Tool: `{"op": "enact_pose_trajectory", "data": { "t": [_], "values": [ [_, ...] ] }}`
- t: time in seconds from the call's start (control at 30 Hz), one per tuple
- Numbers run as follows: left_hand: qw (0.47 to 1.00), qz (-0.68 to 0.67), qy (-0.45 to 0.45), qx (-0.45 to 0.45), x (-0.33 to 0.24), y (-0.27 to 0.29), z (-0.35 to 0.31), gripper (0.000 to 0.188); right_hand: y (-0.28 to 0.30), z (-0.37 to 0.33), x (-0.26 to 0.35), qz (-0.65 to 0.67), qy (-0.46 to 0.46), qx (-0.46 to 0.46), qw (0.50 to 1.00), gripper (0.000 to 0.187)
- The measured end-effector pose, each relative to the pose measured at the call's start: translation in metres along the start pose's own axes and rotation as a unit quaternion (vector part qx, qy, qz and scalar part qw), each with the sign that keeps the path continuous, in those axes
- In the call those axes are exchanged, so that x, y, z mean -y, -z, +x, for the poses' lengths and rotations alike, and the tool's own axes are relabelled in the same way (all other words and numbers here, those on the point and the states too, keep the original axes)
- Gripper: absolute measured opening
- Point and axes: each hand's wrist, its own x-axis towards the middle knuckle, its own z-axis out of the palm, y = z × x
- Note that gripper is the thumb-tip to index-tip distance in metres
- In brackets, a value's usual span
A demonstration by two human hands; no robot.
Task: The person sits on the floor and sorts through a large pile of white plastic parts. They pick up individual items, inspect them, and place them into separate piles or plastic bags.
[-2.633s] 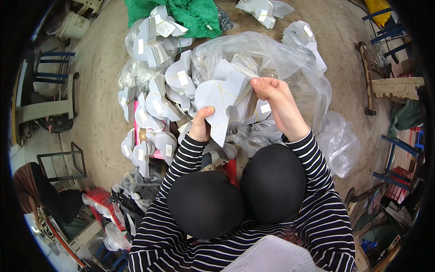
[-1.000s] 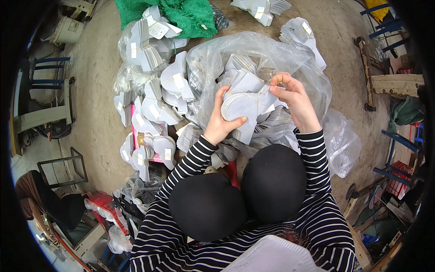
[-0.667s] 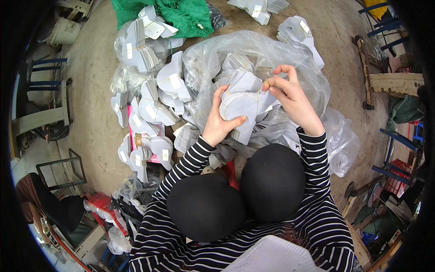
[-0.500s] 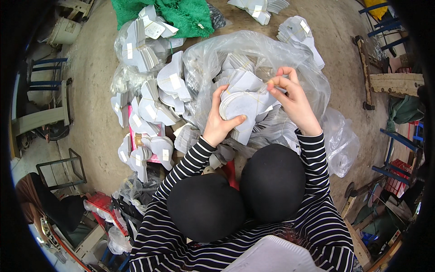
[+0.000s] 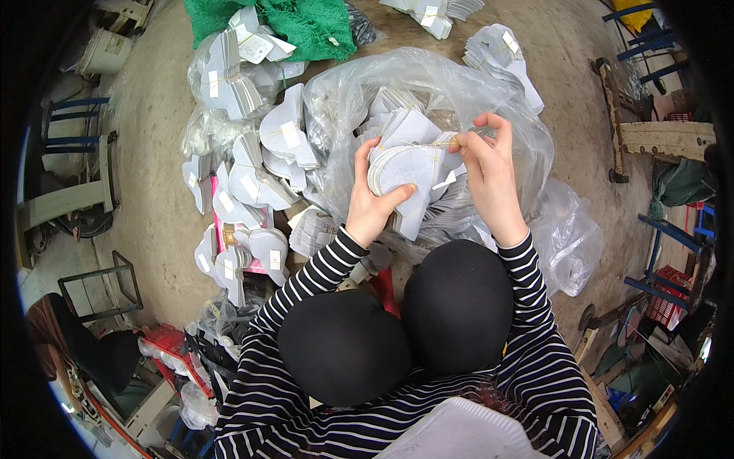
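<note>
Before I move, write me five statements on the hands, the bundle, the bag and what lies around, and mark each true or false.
1. The left hand holds the bundle. True.
2. The right hand hangs free, touching nothing. False: the right hand pinches the band at the bundle's right side.
3. The green sack lies beyond the bag, at the top of the view. True.
4. The bag is solid black. False: the bag is see-through, with more bundles showing in it.
5. Both sleeves are striped. True.
</note>
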Motion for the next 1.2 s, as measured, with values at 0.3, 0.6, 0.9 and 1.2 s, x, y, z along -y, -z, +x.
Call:
{"op": "enact_pose_trajectory", "data": {
  "t": [0.3, 0.6, 0.9, 1.2],
  "values": [
    [0.997, -0.077, 0.018, -0.008, -0.001, -0.002, -0.003, 0.084, 0.009, -0.012, 0.003, -0.067, 0.051, 0.098, 0.992, 0.028],
    [0.977, -0.197, 0.078, -0.032, -0.001, -0.004, -0.002, 0.078, 0.003, -0.019, -0.004, 0.064, -0.048, 0.085, 0.993, 0.025],
    [0.963, -0.22, 0.11, -0.106, -0.006, -0.026, 0.005, 0.082, -0.012, -0.01, 0.004, 0.01, 0.066, -0.153, 0.986, 0.014],
    [0.882, -0.388, 0.264, -0.032, -0.026, 0.019, 0.034, 0.057, 0.004, -0.013, 0.004, 0.131, -0.021, -0.106, 0.985, 0.015]
  ]
}}
